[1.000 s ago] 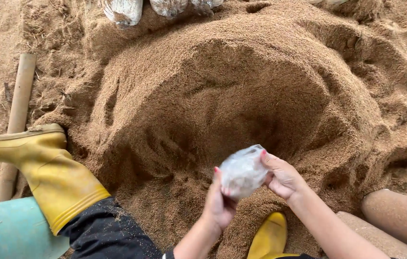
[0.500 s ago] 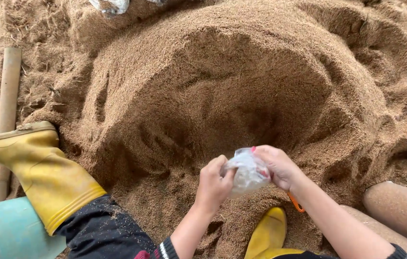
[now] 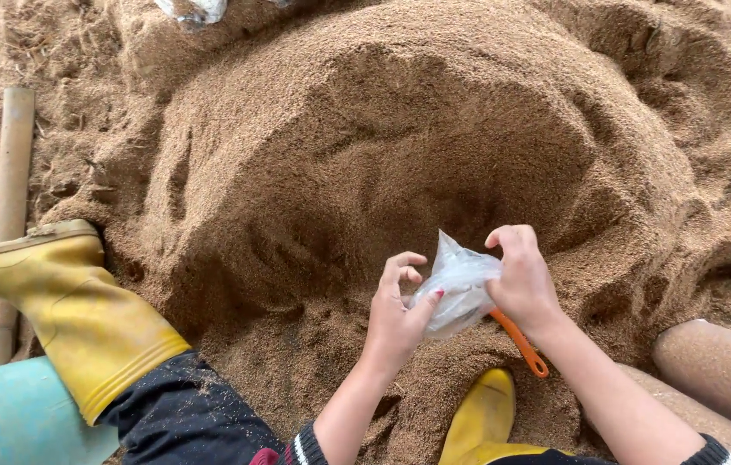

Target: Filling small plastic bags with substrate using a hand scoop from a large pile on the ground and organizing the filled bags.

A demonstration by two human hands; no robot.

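Both my hands grip a small clear plastic bag [image 3: 460, 288] low in front of a big heap of brown sawdust [image 3: 400, 146]. My left hand [image 3: 396, 314] pinches the bag's left side with thumb and fingers. My right hand [image 3: 520, 275] clasps its right side and top. An orange handle [image 3: 522, 344] sticks out below my right hand toward my wrist; I cannot tell what it belongs to. A hollow is scooped into the heap just behind the bag.
My yellow rubber boots sit in the sawdust, one at left [image 3: 64, 301] and one at bottom centre [image 3: 482, 418]. A bamboo pole [image 3: 8, 198] lies along the left edge. A teal container [image 3: 12, 418] is at bottom left. Brown cylinders [image 3: 718, 366] lie at right. Filled clear bags [image 3: 193, 9] rest at top.
My hands and the bag have dropped lower, closer to the sawdust. My left hand opened its grip to a pinch. The orange handle has come into view.
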